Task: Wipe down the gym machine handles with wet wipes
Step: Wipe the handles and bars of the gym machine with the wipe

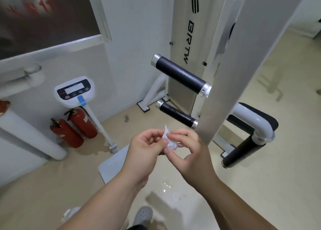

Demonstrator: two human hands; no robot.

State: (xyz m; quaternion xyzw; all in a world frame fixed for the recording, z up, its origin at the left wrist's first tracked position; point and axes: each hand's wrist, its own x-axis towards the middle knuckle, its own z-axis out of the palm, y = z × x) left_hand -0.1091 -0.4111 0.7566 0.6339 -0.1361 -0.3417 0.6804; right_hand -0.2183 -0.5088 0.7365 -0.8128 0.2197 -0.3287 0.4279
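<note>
Wet wipe point(169, 141): I see it as a small, crumpled white wad held in mid-air between both hands, in front of the person's chest and above the floor point(260, 186). The left hand point(144, 148) has its fingers curled in and pinches the wipe's left edge between thumb and forefinger. The right hand point(189, 150) is curled as well, its thumb and fingertips gripping the right side of the wad, so the two hands nearly meet around it. One thin corner of the wipe sticks up above the fingers.

From my feed, the wipe touches none of the handles. The upper handle point(180, 75), a black grip with silver end caps, juts left from the machine's pale post point(243, 56), well above the hands. The lower handle point(176, 115) sits just beyond and slightly above the right hand. A third handle point(238, 151) angles down from a white elbow pipe, to the right of the post. Behind the handles stands a panel point(187, 38) with black lettering.

To the left a scale point(74, 89) stands on its pole near the wall, with two red fire extinguishers point(76, 129) beside it. A grey shoe point(144, 214) shows at the bottom edge.
</note>
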